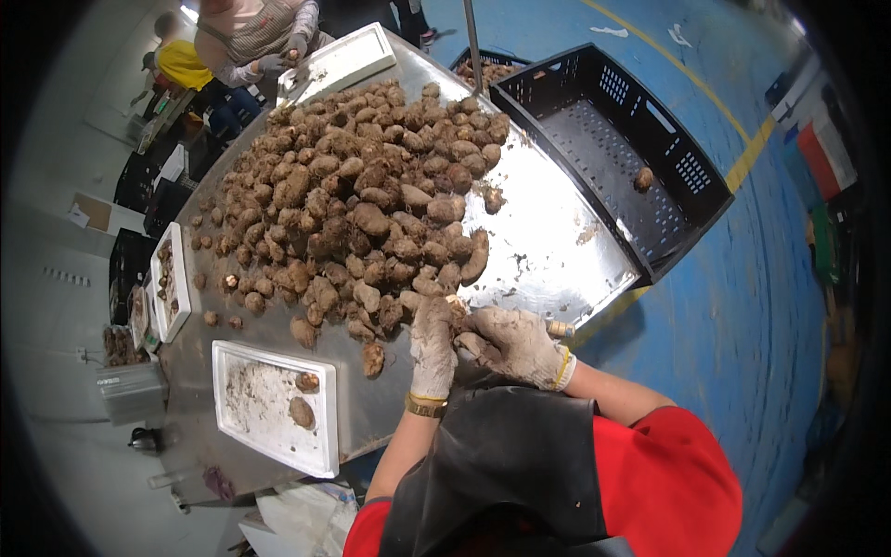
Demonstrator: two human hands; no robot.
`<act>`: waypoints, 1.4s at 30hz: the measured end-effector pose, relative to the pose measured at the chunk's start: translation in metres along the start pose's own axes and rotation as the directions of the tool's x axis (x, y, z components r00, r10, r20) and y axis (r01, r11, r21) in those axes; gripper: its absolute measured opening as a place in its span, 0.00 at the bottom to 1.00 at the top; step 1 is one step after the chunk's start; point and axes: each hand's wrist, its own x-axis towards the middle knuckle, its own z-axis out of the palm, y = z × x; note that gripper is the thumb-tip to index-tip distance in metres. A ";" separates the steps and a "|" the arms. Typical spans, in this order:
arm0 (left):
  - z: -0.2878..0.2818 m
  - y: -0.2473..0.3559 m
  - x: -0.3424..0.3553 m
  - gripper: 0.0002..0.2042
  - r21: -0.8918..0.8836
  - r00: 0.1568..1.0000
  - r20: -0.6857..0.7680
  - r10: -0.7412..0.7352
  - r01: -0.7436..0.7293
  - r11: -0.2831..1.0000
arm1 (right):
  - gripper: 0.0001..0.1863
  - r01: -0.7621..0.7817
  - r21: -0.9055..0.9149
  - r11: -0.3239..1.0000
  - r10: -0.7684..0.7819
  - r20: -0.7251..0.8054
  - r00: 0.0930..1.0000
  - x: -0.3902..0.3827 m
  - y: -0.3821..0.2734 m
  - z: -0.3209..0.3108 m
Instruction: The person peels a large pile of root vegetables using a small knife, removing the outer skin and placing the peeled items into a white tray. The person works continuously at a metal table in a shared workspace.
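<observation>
My left hand (432,345), in a soiled white knit glove, is closed round a brown, hairy tuber (457,310) with a pale patch, at the front of the heap (343,204) on the steel table (548,251). My right hand (509,345), gloved likewise, meets it at the tuber with fingers curled; whatever else it may grip is hidden. Just behind that hand a short yellowish cylindrical object (560,329) shows partly. A loose tuber (373,360) lies left of my hands. A white foam tray (223,390) holding dirt and two tubers lies at the lower left.
A black crate (691,218) with a tuber sits right of the table, beside a metal post (471,42). Other foam trays (176,325) (367,51) line the table. A co-worker (232,37) works opposite; another in yellow (186,65) is behind. Blue floor (705,353) lies right.
</observation>
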 end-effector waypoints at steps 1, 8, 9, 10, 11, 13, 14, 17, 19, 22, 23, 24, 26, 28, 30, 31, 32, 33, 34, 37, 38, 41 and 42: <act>0.000 0.001 0.000 0.27 -0.011 0.998 -0.033 -0.048 0.048 0.999 | 0.13 0.077 0.058 0.995 -0.070 -0.116 0.991 0.003 0.001 0.000; 0.010 0.008 -0.015 0.23 0.386 0.990 0.093 0.103 -0.131 0.913 | 0.09 0.064 0.078 0.995 -0.048 -0.191 0.980 0.009 0.007 0.000; 0.006 0.009 -0.014 0.23 0.384 0.998 0.055 0.020 -0.040 0.922 | 0.08 0.076 -0.109 0.991 -0.089 -0.118 0.989 0.007 -0.002 -0.004; 0.013 0.008 -0.014 0.21 0.239 0.998 -0.034 -0.046 0.053 0.970 | 0.08 0.057 -0.082 0.995 -0.061 -0.045 0.997 0.001 -0.008 -0.003; 0.014 0.002 -0.007 0.21 0.279 0.998 -0.054 0.038 -0.021 0.960 | 0.08 0.131 0.042 0.990 -0.125 -0.126 0.984 -0.001 -0.006 0.002; 0.018 0.003 -0.003 0.22 0.182 0.994 -0.096 0.046 -0.028 0.983 | 0.10 0.180 0.194 0.964 -0.148 -0.172 0.974 -0.006 -0.003 0.007; 0.024 0.010 -0.001 0.23 0.033 0.994 -0.104 -0.024 0.028 0.999 | 0.13 0.150 0.219 0.964 -0.122 -0.135 0.983 -0.003 -0.001 0.002; -0.037 -0.036 0.019 0.30 0.168 0.996 0.032 0.077 -0.082 0.982 | 0.11 0.078 0.138 0.987 -0.050 -0.197 0.979 -0.001 0.019 0.009; -0.031 -0.028 0.017 0.25 -0.081 0.999 0.015 -0.044 0.045 0.996 | 0.09 0.009 0.163 0.987 0.022 -0.187 0.982 0.005 0.015 -0.010; 0.023 0.024 -0.007 0.25 -0.253 0.964 -0.021 -0.266 0.253 0.934 | 0.08 0.027 0.213 0.977 0.025 -0.239 0.971 0.008 0.015 -0.007; 0.025 0.021 -0.010 0.25 -0.162 0.969 -0.072 -0.237 0.223 0.961 | 0.07 0.045 0.237 0.970 0.018 -0.259 0.966 0.011 0.013 -0.006; 0.025 0.017 -0.011 0.24 -0.065 0.971 -0.120 -0.206 0.199 0.978 | 0.07 0.031 0.223 0.974 0.020 -0.224 0.974 0.013 0.010 -0.005; 0.009 -0.008 -0.006 0.22 -0.179 0.970 -0.174 -0.168 0.137 0.974 | 0.07 0.009 0.191 0.982 0.019 -0.141 0.990 0.014 0.006 -0.003; 0.012 0.001 -0.007 0.23 -0.200 0.970 -0.154 -0.190 0.158 0.967 | 0.08 0.069 0.105 0.992 -0.064 -0.052 0.997 0.012 0.005 -0.001; 0.027 0.014 -0.004 0.23 -0.226 0.954 -0.195 -0.229 0.184 0.957 | 0.07 0.109 0.042 0.993 -0.105 -0.088 0.991 0.002 0.011 0.007; 0.033 0.018 -0.006 0.23 -0.251 0.947 -0.195 -0.257 0.205 0.946 | 0.08 0.083 0.119 0.989 -0.068 -0.121 0.990 0.002 0.016 0.010; 0.037 0.021 -0.007 0.23 -0.275 0.939 -0.194 -0.284 0.226 0.934 | 0.08 0.058 0.196 0.979 -0.029 -0.152 0.988 0.003 0.020 0.013; 0.039 0.023 -0.007 0.24 -0.295 0.924 -0.199 -0.326 0.260 0.919 | 0.09 0.036 0.272 0.962 0.013 -0.174 0.985 0.002 0.023 0.014; 0.036 0.022 -0.007 0.23 -0.276 0.927 -0.177 -0.331 0.276 0.921 | 0.09 0.002 0.259 0.966 0.047 -0.180 0.983 0.005 0.027 0.013; 0.016 0.008 0.003 0.21 -0.177 0.916 -0.224 -0.333 0.298 0.938 | 0.09 -0.004 0.198 0.980 0.039 -0.173 0.984 0.013 0.023 0.006; 0.003 -0.004 -0.001 0.22 0.404 0.983 -0.181 0.031 0.046 0.914 | 0.09 0.001 0.147 0.989 0.023 -0.160 0.987 0.016 0.017 0.005; -0.001 -0.008 -0.008 0.31 0.843 0.792 0.436 0.428 -0.526 0.113 | 0.09 -0.044 -0.043 0.998 0.041 -0.065 0.997 0.019 0.008 -0.001; -0.024 -0.033 0.001 0.27 0.818 0.849 0.327 0.415 -0.474 0.326 | 0.09 -0.008 -0.050 0.999 0.004 -0.078 0.997 0.020 -0.002 -0.002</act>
